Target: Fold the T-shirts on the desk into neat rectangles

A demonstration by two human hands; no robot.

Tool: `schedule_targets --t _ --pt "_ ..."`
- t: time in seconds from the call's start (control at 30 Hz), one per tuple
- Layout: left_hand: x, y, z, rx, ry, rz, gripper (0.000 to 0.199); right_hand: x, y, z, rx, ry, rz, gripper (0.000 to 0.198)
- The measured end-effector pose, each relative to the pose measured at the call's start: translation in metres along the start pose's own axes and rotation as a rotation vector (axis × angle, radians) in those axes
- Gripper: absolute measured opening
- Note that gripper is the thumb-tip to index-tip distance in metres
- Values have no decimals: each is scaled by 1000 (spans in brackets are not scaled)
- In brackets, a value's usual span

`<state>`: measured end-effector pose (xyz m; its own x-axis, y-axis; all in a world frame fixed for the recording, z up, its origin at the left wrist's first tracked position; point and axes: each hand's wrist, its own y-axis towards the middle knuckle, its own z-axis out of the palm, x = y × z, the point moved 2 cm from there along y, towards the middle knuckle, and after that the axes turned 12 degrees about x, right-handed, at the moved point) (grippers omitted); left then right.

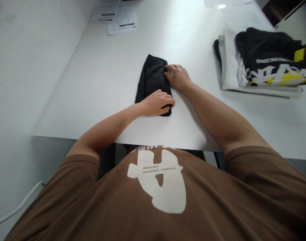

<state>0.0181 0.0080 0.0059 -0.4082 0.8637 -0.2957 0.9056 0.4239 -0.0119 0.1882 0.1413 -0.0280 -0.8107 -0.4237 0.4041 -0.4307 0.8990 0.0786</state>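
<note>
The black cloth [155,75] lies folded on the table [97,67], set in from the near edge. A strip of white tabletop runs between the cloth's near end and that edge. Left of the cloth, a wide stretch of tabletop reaches to the wall [29,67]; beyond it, more tabletop runs to the papers [122,20], far off and to the left. On the right, the right hand and forearm take up the room beside the cloth, and past them a gap leads to the pile [270,50] of folded garments, well apart from it.

The cloth's long axis runs away from the person; it narrows toward the far end, its left side slanting in.

The left hand [159,103] lies across the cloth's near part, fingers bent over the right edge, thumb slightly apart. The right hand [178,76] is farther up, just right of the cloth, fingers half curled, tips touching the same edge. Whether either pinches the fabric, I cannot tell.
</note>
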Motion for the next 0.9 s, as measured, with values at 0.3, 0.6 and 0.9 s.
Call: schedule_targets --t 0.3,0.6,0.9 --pt "0 0 0 3 4 -1 22 -6 3 4 -3 6 5 51" --pt "0 0 -1 5 -1 -6 23 -1 1 1 -13 -19 -19 57" --pt "-1 0 -1 13 -8 -14 22 10 -6 -6 77 34 45 59"
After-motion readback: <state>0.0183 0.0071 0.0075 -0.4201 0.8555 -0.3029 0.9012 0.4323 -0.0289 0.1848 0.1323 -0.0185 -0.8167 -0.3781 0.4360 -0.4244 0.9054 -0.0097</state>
